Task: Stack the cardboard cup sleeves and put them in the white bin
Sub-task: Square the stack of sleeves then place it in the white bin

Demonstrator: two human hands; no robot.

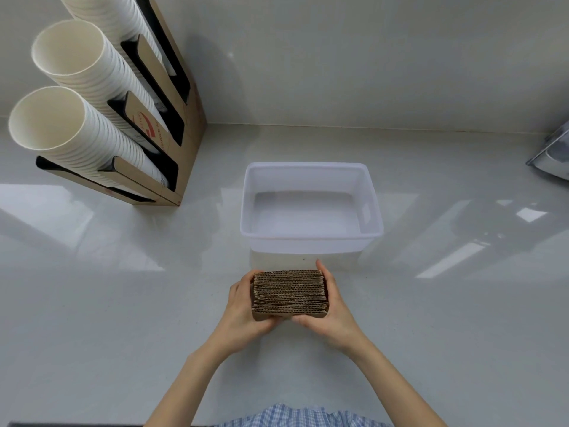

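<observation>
One white bin [311,208] sits at the centre of the frame. One stack of cardboard sleeves [290,293] is just below it; the single sleeves are too many and too tightly packed to count. Two hands, the left hand [243,306] and the right hand [334,312], grip that stack. Three columns of white paper cups [77,118] stand in one cardboard holder [184,143] at upper left.

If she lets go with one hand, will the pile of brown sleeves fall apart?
Probably: the cardboard sleeves are separate loose layers, squeezed together by the left hand and right hand. They're likely light, being thin corrugated card.
</observation>
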